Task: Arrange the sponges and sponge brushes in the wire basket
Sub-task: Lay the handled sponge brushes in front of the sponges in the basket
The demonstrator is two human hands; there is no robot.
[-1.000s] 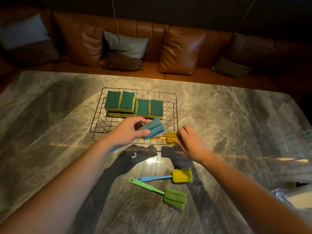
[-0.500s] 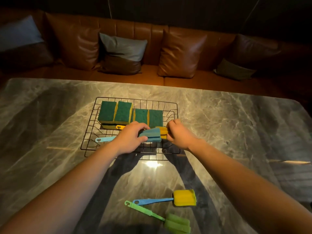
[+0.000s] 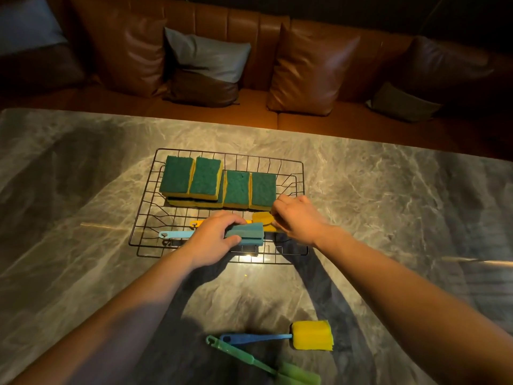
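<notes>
A black wire basket (image 3: 144, 209) sits on the marble table, with several green-topped yellow sponges (image 3: 236, 190) in a row along its far side. My left hand (image 3: 213, 237) grips the blue sponge brush (image 3: 245, 234), low in the basket's near half, its light blue handle pointing left. My right hand (image 3: 297, 218) holds the head of the yellow sponge brush (image 3: 262, 218), which lies just behind the blue one, its orange handle end showing at the left. Near me on the table lie a blue-handled brush with a yellow head (image 3: 312, 335) and a green brush (image 3: 298, 375).
The marble table (image 3: 388, 218) stretches wide on both sides of the basket. A brown leather sofa with several cushions (image 3: 311, 70) runs along the table's far edge. My arms cast dark shadows on the near table.
Both hands have carried their brushes from the basket's near rim down into the basket. The view has tilted, so the two loose brushes sit lower in the frame.
</notes>
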